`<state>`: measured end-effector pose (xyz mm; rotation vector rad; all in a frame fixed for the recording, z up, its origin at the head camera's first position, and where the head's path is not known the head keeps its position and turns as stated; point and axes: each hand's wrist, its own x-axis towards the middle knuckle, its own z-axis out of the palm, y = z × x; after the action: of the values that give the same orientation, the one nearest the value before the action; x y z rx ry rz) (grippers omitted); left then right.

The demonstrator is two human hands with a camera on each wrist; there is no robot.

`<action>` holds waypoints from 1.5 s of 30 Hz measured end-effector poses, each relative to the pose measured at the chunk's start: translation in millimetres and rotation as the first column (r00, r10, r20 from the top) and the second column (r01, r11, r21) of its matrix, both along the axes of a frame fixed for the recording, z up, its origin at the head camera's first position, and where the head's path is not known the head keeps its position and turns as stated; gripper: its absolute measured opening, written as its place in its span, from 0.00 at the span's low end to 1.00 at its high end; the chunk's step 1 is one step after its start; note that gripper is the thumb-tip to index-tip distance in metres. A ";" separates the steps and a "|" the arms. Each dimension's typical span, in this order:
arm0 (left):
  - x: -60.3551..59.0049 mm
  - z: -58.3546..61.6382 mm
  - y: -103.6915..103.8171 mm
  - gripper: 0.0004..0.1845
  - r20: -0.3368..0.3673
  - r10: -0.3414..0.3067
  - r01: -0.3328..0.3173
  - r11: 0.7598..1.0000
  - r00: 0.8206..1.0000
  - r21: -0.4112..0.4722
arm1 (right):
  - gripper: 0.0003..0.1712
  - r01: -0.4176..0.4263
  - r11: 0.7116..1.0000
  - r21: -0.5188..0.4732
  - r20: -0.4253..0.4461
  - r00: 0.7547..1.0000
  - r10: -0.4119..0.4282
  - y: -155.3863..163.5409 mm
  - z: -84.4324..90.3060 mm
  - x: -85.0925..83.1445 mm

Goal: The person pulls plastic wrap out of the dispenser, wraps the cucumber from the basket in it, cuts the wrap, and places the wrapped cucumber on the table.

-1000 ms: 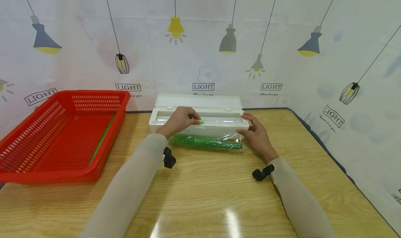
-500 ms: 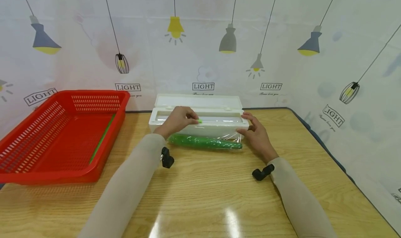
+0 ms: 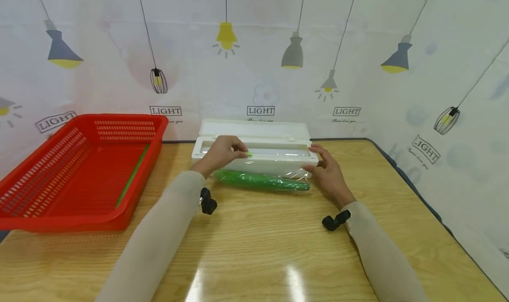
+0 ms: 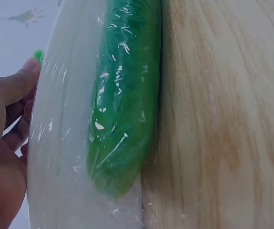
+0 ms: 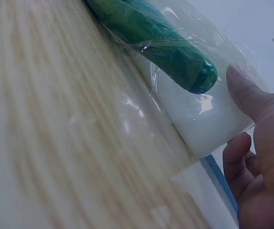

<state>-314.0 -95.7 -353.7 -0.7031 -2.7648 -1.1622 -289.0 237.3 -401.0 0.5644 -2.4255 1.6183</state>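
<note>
The cucumber (image 3: 260, 181) was long, dark green and glossy, and lay lengthwise on the wooden table (image 3: 258, 249) just in front of the white wrap dispenser (image 3: 254, 149). A sheet of clear cling film (image 3: 294, 173) ran from the dispenser down over it, creased and catching highlights along the skin. In the wrist views, the film showed fine wrinkles across the cucumber (image 4: 125, 105) and reached the table surface beside its rounded end (image 5: 198, 78).

Your left hand (image 3: 220, 151) was on the dispenser's front edge, fingers curled and pinching a small bright green slider (image 3: 249, 154). Your right hand (image 3: 328, 171) was placed at the dispenser's right end, with fingers spread and relaxed, and thumb (image 5: 244, 93) against the film-covered white corner; nothing was gripped.

Item count:
- One cucumber.
- One dispenser, lid hinged open toward the wall.
- One red perforated basket (image 3: 51, 204) at the left of the table, well apart from the dispenser, containing one thin green stick (image 3: 131, 176).
- Two hands, both in pale sleeves.
</note>
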 end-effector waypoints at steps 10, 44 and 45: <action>1.5 -0.5 -14.8 0.07 -0.045 0.021 -0.021 1.000 0.999 0.002 | 0.32 0.017 0.999 -0.033 -0.004 1.000 -0.017 4.8 0.3 0.2; 7.7 -4.8 -52.3 0.06 -0.074 0.062 -0.060 0.998 0.995 0.028 | 0.32 0.012 1.000 -0.022 0.004 1.000 -0.012 4.2 -9.4 -9.8; 8.3 -4.4 -53.3 0.06 -0.071 0.068 -0.066 0.997 0.995 0.027 | 0.31 0.014 1.000 -0.019 0.002 1.000 -0.013 2.8 -6.6 -7.5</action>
<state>-305.7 -149.0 -358.2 -0.6317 -2.6882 -1.1329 -296.5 240.1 -407.6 0.5423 -2.4072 1.6360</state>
